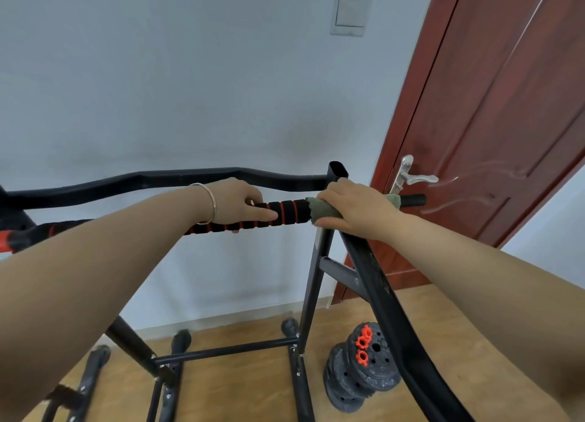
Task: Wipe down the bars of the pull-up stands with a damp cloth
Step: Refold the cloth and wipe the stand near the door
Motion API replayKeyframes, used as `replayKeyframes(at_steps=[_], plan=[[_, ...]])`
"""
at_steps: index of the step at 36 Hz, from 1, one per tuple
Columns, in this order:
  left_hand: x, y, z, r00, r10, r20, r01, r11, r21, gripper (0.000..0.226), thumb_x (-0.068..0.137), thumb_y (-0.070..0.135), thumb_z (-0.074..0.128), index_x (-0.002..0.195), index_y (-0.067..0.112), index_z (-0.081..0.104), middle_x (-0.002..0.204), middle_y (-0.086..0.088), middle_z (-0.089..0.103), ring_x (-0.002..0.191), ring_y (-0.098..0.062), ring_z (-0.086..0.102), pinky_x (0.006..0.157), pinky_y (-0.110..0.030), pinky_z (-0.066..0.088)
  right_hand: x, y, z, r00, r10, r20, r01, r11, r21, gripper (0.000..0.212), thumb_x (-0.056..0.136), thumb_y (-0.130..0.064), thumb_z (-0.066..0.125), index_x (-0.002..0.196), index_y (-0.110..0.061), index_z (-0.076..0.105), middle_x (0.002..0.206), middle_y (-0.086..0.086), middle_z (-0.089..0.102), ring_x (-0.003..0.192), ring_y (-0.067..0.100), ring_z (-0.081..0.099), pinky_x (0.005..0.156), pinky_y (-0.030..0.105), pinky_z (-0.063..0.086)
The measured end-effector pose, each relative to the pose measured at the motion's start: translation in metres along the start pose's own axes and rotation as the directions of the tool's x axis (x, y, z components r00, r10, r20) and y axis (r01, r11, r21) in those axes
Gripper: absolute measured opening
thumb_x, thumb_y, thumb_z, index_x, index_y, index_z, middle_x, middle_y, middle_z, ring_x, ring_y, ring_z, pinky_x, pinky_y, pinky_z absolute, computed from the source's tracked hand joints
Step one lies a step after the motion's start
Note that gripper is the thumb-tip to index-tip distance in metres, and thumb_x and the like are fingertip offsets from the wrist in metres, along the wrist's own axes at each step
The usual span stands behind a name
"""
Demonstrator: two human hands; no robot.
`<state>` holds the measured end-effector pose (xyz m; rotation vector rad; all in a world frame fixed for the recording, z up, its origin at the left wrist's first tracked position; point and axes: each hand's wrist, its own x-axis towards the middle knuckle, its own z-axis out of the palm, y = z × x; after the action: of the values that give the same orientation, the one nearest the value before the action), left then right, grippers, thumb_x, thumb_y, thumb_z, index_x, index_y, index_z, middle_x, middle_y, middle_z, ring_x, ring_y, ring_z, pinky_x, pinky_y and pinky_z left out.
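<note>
A black pull-up stand fills the view. Its near bar [285,214] has a black foam grip with red rings and runs left to right at chest height. My left hand [240,205], with a bangle on the wrist, is wrapped around that grip near its right end. My right hand [351,208] presses a green cloth [323,211] around the bar just right of the foam, beside the upright post [337,171]. The bar's black end [414,199] sticks out past my right hand. A bent black rear bar [177,179] runs behind both hands.
A red-brown door [493,111] with a silver handle [414,178] stands close on the right. Black weight plates with red collars [361,374] are stacked on the wooden floor by the stand's right leg. A slanted black strut [389,311] and base crossbars [228,349] lie below.
</note>
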<state>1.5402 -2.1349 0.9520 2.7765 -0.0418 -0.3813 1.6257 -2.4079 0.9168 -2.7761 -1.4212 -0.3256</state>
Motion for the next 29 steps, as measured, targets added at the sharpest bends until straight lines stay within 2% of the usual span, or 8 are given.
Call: replayKeyframes(at_steps=[4, 6, 10, 15, 19, 22, 25, 29], plan=[[-0.003, 0.012, 0.011, 0.994, 0.057, -0.097, -0.021, 0.939, 0.342, 0.046, 0.093, 0.068, 0.039, 0.097, 0.026, 0.056, 0.072, 0.004, 0.061, 0.062, -0.013, 0.060, 0.058, -0.029, 0.047, 0.006, -0.007, 0.002, 1.000, 0.003, 0.004, -0.002, 0.996, -0.090, 0.056, 0.092, -0.068, 0.030, 0.108, -0.020, 0.055, 0.098, -0.007, 0.055, 0.092, 0.013, 0.048, 0.070, 0.034, 0.048], [-0.002, 0.015, 0.019, 0.983, 0.083, -0.164, -0.009, 0.913, 0.407, 0.052, 0.092, 0.072, 0.034, 0.092, 0.023, 0.052, 0.075, 0.003, 0.058, 0.064, -0.014, 0.056, 0.058, -0.030, 0.042, 0.011, -0.008, -0.001, 0.999, 0.005, 0.049, -0.001, 0.997, -0.075, 0.048, 0.094, -0.064, 0.035, 0.102, -0.020, 0.051, 0.095, -0.009, 0.052, 0.089, 0.011, 0.045, 0.072, 0.034, 0.047], [0.001, 0.009, 0.025, 0.969, 0.098, -0.225, 0.012, 0.896, 0.444, 0.054, 0.091, 0.074, 0.030, 0.087, 0.023, 0.048, 0.073, 0.003, 0.057, 0.062, -0.014, 0.053, 0.057, -0.031, 0.040, 0.016, -0.007, -0.003, 0.997, -0.014, 0.075, 0.016, 0.999, -0.038, 0.039, 0.098, -0.056, 0.041, 0.095, -0.018, 0.052, 0.089, -0.008, 0.049, 0.084, 0.008, 0.041, 0.070, 0.030, 0.038], [-0.001, 0.007, 0.031, 0.948, 0.133, -0.289, 0.034, 0.861, 0.508, 0.056, 0.092, 0.074, 0.026, 0.087, 0.022, 0.045, 0.069, 0.003, 0.054, 0.057, -0.014, 0.049, 0.055, -0.031, 0.037, 0.017, -0.007, 0.001, 1.000, -0.023, -0.009, 0.023, 1.000, -0.009, 0.042, 0.104, -0.044, 0.031, 0.105, -0.016, 0.063, 0.090, -0.004, 0.058, 0.088, 0.013, 0.050, 0.075, 0.034, 0.046], [-0.003, 0.006, 0.027, 0.954, 0.138, -0.267, 0.001, 0.887, 0.462, 0.055, 0.091, 0.075, 0.027, 0.090, 0.023, 0.046, 0.075, 0.002, 0.058, 0.063, -0.016, 0.054, 0.059, -0.033, 0.043, 0.018, -0.010, -0.002, 1.000, -0.001, -0.025, 0.001, 1.000, 0.028, 0.049, 0.102, -0.047, 0.023, 0.098, -0.016, 0.061, 0.080, -0.006, 0.051, 0.079, 0.014, 0.049, 0.070, 0.031, 0.039], [-0.008, -0.002, 0.021, 0.968, 0.151, -0.203, -0.059, 0.915, 0.399, 0.054, 0.090, 0.073, 0.036, 0.108, 0.024, 0.049, 0.083, 0.004, 0.060, 0.075, -0.018, 0.058, 0.069, -0.036, 0.051, 0.016, -0.008, -0.001, 0.997, 0.043, -0.068, -0.041, 0.999, 0.031, 0.056, 0.098, -0.052, 0.020, 0.094, -0.014, 0.060, 0.077, -0.003, 0.051, 0.075, 0.021, 0.056, 0.067, 0.033, 0.041], [-0.021, -0.023, 0.015, 0.978, 0.146, -0.146, -0.081, 0.922, 0.379, 0.064, 0.089, 0.069, 0.048, 0.135, 0.026, 0.040, 0.098, 0.010, 0.055, 0.085, -0.017, 0.056, 0.078, -0.036, 0.051, 0.012, -0.008, -0.001, 0.992, 0.054, -0.114, -0.055, 0.998, -0.007, 0.053, 0.098, -0.053, 0.023, 0.090, -0.013, 0.058, 0.076, -0.001, 0.052, 0.072, 0.024, 0.058, 0.065, 0.038, 0.048], [-0.044, -0.066, 0.008, 0.985, 0.100, -0.140, -0.042, 0.930, 0.364, 0.075, 0.085, 0.071, 0.053, 0.144, 0.030, 0.031, 0.112, 0.012, 0.053, 0.092, -0.015, 0.056, 0.087, -0.038, 0.052, 0.019, -0.021, -0.014, 0.985, 0.102, -0.136, -0.106, 0.994, -0.020, 0.054, 0.101, -0.053, 0.023, 0.107, -0.016, 0.063, 0.083, -0.004, 0.058, 0.076, 0.019, 0.058, 0.070, 0.037, 0.050]])
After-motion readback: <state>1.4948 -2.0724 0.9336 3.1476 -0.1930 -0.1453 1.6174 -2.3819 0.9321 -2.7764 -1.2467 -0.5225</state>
